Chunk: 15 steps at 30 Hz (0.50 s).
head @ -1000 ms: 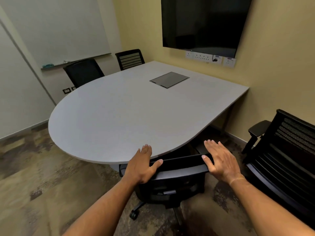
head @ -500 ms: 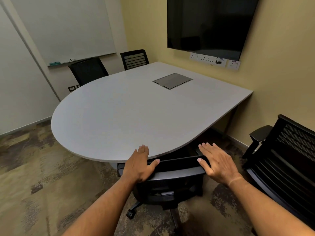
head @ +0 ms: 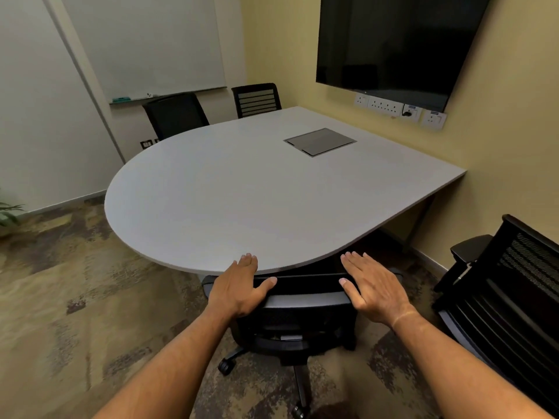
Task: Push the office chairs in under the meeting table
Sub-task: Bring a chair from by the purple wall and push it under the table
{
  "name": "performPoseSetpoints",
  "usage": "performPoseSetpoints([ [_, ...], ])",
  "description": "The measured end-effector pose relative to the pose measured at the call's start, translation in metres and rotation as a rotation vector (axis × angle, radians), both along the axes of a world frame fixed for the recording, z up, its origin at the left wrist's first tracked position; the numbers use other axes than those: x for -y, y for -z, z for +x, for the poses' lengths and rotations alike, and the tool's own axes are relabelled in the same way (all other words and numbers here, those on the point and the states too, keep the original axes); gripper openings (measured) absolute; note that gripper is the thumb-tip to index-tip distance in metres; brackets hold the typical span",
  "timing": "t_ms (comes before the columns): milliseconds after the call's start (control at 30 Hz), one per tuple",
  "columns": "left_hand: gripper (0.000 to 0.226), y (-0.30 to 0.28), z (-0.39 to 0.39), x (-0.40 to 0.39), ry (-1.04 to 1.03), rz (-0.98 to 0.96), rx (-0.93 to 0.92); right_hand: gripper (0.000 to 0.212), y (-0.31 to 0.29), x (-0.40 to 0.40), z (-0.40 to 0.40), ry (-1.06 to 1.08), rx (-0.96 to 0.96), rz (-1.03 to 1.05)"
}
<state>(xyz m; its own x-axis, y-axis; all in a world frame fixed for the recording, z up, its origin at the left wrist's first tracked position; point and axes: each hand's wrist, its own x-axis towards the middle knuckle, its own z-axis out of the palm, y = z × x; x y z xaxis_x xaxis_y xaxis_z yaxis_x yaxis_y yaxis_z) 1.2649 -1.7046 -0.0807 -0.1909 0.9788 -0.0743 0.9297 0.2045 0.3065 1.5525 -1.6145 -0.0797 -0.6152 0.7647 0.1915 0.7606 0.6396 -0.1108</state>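
A black office chair (head: 305,300) stands at the near curved edge of the grey meeting table (head: 242,192), its seat under the top and its backrest close to the rim. My left hand (head: 239,288) lies flat on the backrest's left top, thumb spread along the edge, fingertips reaching the table rim. My right hand (head: 372,288) presses flat on the right top, fingers straight. A second black chair (head: 514,282) stands out from the table at the right. Across the table stand two more chairs, a mesh-back one (head: 175,114) and a slatted one (head: 257,99).
A dark cable hatch (head: 320,141) is set in the tabletop. A black screen (head: 393,43) hangs on the yellow wall above a row of sockets (head: 393,108). A whiteboard (head: 145,40) is on the far wall and a plant (head: 7,213) at the left edge. The floor is patterned carpet.
The near chair has rolled a little further under the table with both hands on its backrest. My left fingertips now reach the table rim.
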Motion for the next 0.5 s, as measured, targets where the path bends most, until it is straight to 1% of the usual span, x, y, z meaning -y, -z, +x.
performPoseSetpoints([
  [100,0.081,-0.001,0.020,0.004,-0.021,-0.033,-0.039,0.067,-0.001,-0.005,0.012,-0.021,-0.014,-0.014],
  [233,0.076,-0.002,0.052,0.009,-0.053,-0.033,-0.142,0.068,-0.001,-0.011,0.028,-0.044,-0.026,-0.061],
  [367,0.077,0.000,0.071,0.010,-0.108,-0.015,-0.152,0.069,0.000,-0.024,0.037,-0.085,-0.019,-0.090],
  [500,0.078,0.001,0.081,0.003,-0.150,0.001,-0.151,0.067,0.000,-0.040,0.043,-0.108,-0.014,-0.060],
])
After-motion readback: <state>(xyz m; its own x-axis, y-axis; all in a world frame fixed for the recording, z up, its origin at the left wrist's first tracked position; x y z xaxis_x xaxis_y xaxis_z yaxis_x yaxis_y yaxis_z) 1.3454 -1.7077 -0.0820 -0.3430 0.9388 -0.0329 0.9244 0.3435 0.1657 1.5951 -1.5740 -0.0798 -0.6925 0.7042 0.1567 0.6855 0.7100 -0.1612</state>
